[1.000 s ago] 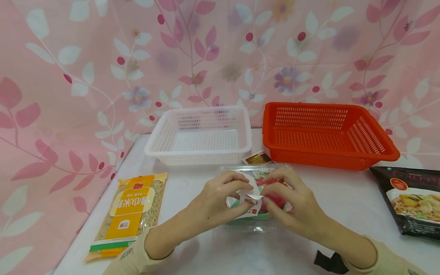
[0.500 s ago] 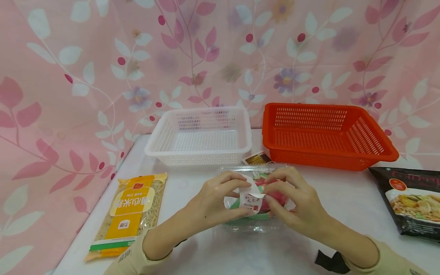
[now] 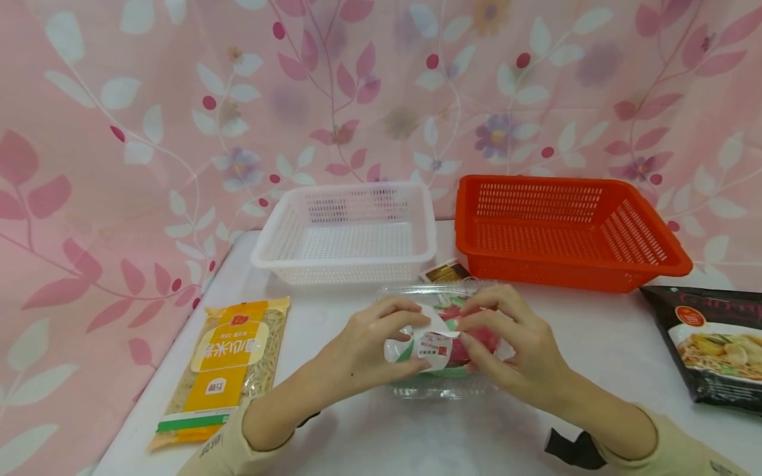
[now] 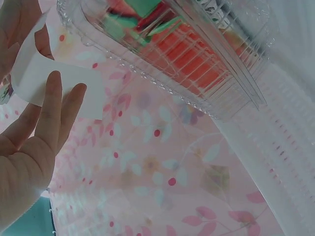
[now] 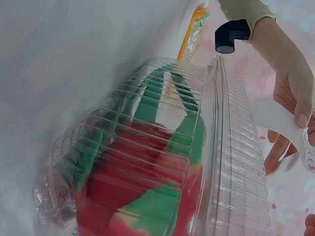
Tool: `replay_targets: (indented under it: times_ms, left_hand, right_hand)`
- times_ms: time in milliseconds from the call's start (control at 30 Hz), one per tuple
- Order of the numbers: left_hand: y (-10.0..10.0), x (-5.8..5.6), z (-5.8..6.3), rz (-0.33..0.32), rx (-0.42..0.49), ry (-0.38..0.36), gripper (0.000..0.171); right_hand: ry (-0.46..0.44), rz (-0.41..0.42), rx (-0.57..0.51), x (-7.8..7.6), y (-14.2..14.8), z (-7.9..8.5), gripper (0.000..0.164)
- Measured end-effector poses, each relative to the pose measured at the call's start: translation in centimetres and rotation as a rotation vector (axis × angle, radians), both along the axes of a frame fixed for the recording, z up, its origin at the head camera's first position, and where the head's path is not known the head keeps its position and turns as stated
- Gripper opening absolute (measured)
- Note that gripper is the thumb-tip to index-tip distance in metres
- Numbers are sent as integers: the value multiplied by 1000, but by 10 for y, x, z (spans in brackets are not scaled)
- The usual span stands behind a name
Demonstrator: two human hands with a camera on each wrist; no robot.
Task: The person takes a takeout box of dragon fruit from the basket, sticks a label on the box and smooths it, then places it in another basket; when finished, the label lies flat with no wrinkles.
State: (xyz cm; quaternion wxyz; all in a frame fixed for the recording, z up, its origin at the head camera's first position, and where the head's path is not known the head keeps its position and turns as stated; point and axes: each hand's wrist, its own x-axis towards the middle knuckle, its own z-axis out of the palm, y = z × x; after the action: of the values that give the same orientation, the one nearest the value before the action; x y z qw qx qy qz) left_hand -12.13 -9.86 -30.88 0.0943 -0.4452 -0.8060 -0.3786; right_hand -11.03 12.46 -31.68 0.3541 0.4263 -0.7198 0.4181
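A clear plastic clamshell box (image 3: 442, 391) with a red and green dragon fruit (image 5: 118, 196) inside sits on the table in front of me. Over the box, my left hand (image 3: 378, 340) holds a white paper label (image 3: 434, 354) between thumb and fingers. My right hand (image 3: 524, 347) pinches the label's right edge with thumb and fingertips. In the left wrist view, two left fingers (image 4: 51, 105) lie along the label's blank, curved side. Red printing shows on its front. The hands cover parts of the box's sides.
A white basket (image 3: 357, 272) and a red-orange basket (image 3: 553, 274) stand at the back, with a small brown card (image 3: 446, 272) between them. A yellow noodle packet (image 3: 223, 363) lies left. A black food packet (image 3: 684, 370) lies right, and a black piece (image 3: 574, 449) is near my right sleeve.
The label has turned so more of its printed front shows, its folded edge flattening slightly. Both hands stay at the box with small finger shifts.
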Motion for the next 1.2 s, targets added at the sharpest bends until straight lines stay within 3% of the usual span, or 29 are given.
replay_targets:
  times_ms: [433,667,1200]
  left_hand:
    - [-3,-1,-1,18,-1,2,40]
    - [-5,-1,-2,20,21,4,39]
    - [-19,-3,2,136,-3,56,41]
  right_hand:
    - [32,6,-32,1,-1,2,26]
    - [72,48,-59,-1,-2,3,26]
    - [54,48,-41,-5,-2,-2,24]
